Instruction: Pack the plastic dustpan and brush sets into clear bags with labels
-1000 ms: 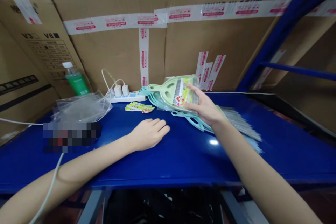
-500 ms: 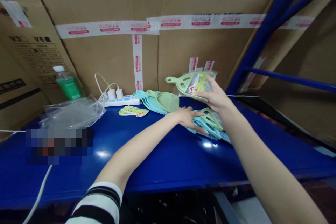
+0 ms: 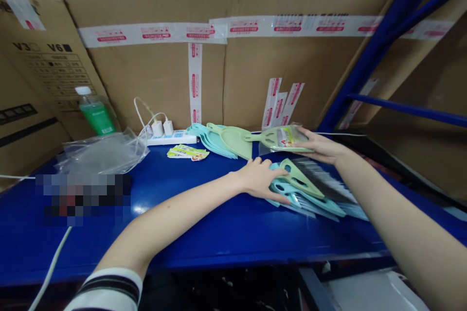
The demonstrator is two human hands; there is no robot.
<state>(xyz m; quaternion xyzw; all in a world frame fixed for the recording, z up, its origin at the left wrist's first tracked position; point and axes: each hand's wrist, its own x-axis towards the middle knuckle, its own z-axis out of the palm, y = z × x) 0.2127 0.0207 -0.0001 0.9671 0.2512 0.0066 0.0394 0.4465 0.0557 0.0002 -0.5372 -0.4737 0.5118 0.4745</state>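
Observation:
My right hand [image 3: 321,147] grips a green dustpan-and-brush set [image 3: 272,139] in a clear plastic bag, with a yellow-green label card visible through it. The set is low over the back of the table, its handle pointing left. My left hand [image 3: 260,177] is closed around the handle ends of a pile of hand brushes [image 3: 297,180], a green one on top of several light blue ones. Their bristles point right. Left of the bagged set lies a stack of dustpans [image 3: 235,140], a green one over light blue ones.
Loose label cards [image 3: 187,152] lie in front of a white power strip [image 3: 171,139] with chargers plugged in. Clear plastic bags [image 3: 102,153] and a green-labelled bottle [image 3: 95,112] are at the left. Cardboard boxes [image 3: 153,77] stand behind the blue table [image 3: 204,233]; a blue rack post [image 3: 379,48] rises right.
My right hand has lowered the bagged set toward the table and turned it flatter. My left hand and the brush pile sit slightly nearer, with more bristles showing. The view has shifted a little.

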